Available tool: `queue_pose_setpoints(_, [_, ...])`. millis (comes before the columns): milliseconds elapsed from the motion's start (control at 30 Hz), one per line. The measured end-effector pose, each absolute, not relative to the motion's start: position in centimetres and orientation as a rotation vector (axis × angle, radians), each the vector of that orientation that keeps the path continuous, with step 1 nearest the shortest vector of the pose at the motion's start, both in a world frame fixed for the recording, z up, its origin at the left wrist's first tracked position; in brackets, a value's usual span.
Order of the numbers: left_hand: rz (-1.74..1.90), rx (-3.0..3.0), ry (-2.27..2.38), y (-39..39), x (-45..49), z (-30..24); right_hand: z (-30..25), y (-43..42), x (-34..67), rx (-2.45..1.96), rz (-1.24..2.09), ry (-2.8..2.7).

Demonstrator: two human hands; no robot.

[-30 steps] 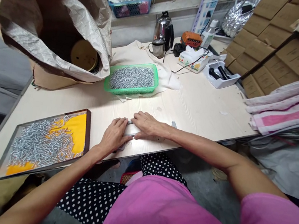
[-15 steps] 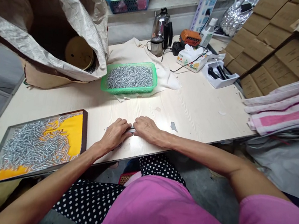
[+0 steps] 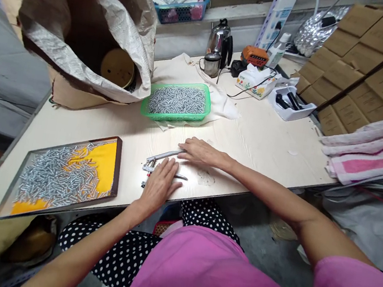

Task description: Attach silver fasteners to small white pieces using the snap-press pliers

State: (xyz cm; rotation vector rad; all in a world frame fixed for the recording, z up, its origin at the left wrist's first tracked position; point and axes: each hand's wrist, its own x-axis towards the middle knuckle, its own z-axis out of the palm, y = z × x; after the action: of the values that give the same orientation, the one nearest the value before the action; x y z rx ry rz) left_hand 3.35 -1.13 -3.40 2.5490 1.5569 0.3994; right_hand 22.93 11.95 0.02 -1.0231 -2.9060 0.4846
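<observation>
A silver plier-like hand tool (image 3: 153, 161) with a coil spring and a small red part lies on the table, its two handles spread apart. My left hand (image 3: 160, 184) lies flat across the lower handle, fingers straight and close together, thumb out to the side. The tip of that handle shows past the fingers. At the end of the upper handle, my right hand (image 3: 200, 151) rests with its fingers stretched out over the metal. What its fingertips do underneath is partly hidden.
A framed tray (image 3: 117, 166) of small metal pins over yellow lining sits at left. Behind stand a green basket (image 3: 177, 118) of similar pins and a large open sack (image 3: 88, 85). Kettle (image 3: 218, 39), tissue box (image 3: 254, 83), white bin (image 3: 291, 111) and cardboard boxes (image 3: 345, 75) line the back and right.
My hands were closed together around the tool; now they are apart and flattened, and the tool's spread handles show. The right hand has shifted up and right. The view has turned slightly.
</observation>
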Motion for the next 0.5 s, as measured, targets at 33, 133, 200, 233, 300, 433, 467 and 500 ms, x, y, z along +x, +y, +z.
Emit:
queue_pose_setpoints(33, [0.386, 2.543, 1.542, -1.8, 3.6, -3.7, -0.2, 12.3, 22.8, -1.035, 0.466, -2.905])
queue_pose_setpoints(133, [0.35, 2.506, 1.513, -2.7, 4.2, -3.9, -0.7, 13.5, 22.1, -1.051, 0.324, -2.919])
queue_pose_setpoints(200, [0.362, 2.471, 1.507, -2.8, 4.3, -3.7, -0.6, 14.4, 21.3, -1.075, 0.245, -2.91])
queue_pose_setpoints(233, [0.374, 2.452, 1.506, -2.8, 4.3, -3.5, -0.3, 14.7, 20.9, -1.102, 0.219, -2.902])
queue_pose_setpoints(300, [0.399, 2.422, 1.5, -2.7, 4.3, -3.3, 0.7, 14.8, 19.7, -1.124, 0.172, -2.891])
queue_pose_setpoints(433, [0.444, 2.385, 1.482, -2.5, 4.3, -3.5, 3.0, 12.1, 16.3, -0.695, 0.176, -2.983])
queue_pose_setpoints(467, [0.443, 2.367, 1.491, -2.4, 4.3, -3.6, 3.3, 11.0, 15.2, -0.54, 0.206, -3.029])
queue_pose_setpoints(500, [0.431, 2.349, 1.504, -2.5, 4.4, -3.7, 3.4, 9.9, 14.2, -0.416, 0.23, -3.076])
